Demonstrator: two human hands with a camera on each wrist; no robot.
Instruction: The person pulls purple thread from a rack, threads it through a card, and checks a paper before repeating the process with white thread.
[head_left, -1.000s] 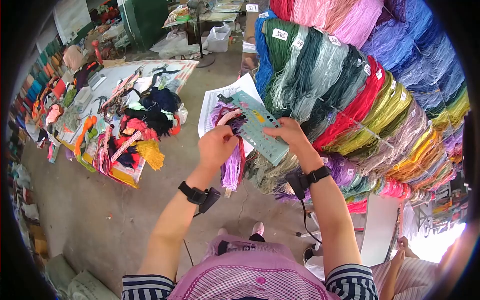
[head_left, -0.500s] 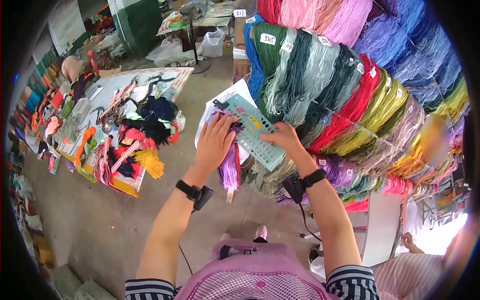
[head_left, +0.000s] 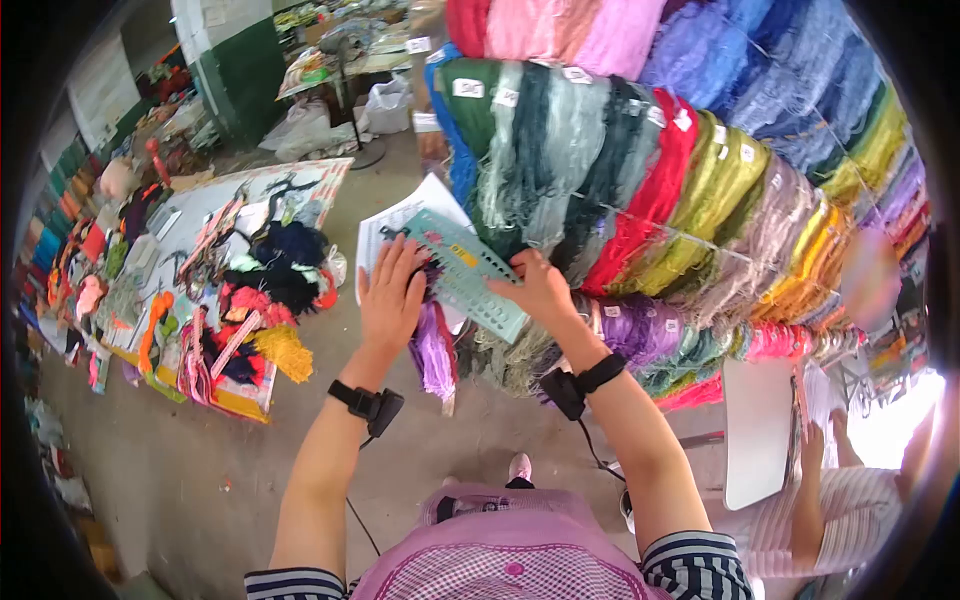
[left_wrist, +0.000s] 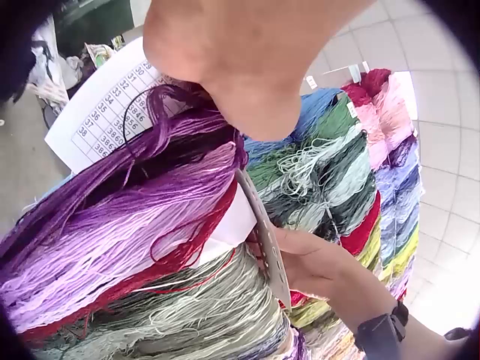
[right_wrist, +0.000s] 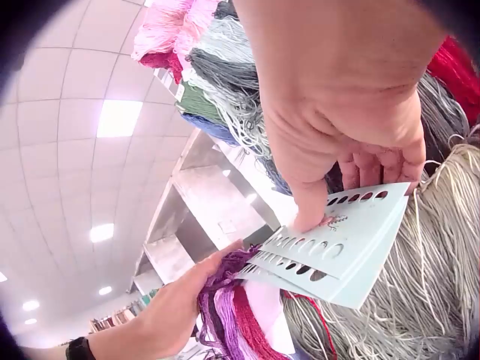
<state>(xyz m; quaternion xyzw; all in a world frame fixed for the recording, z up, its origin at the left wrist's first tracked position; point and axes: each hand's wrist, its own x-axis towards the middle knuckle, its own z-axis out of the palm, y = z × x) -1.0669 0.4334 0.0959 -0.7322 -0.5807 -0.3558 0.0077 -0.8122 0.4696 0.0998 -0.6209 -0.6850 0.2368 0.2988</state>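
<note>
My right hand (head_left: pixel 540 295) pinches a pale green card with punched holes (head_left: pixel 470 285), thumb on its face and fingers behind. In the right wrist view the card (right_wrist: pixel 337 262) shows more than one layer. Straight fingers of my left hand (head_left: pixel 390 305) lie over the card's left end, where yarn is attached. Purple, lilac and dark red yarn (left_wrist: pixel 142 217) hangs below this hand; in the head view the yarn strands (head_left: pixel 432 350) dangle beside the wrist. Behind the card is a white paper sheet (head_left: pixel 375 225) with a printed number table.
Racks of labelled yarn hanks (head_left: pixel 600 150) in many colours fill the right side. To the left stands a table (head_left: pixel 325 185) with tangled yarn bundles (head_left: pixel 270 260). Another person's arm (head_left: pixel 810 490) shows at lower right, by a white panel (head_left: pixel 755 430).
My left hand's fingers, earlier curled at the yarn, have straightened over the card's end. The head view has turned right. My right hand keeps its grip on the card.
</note>
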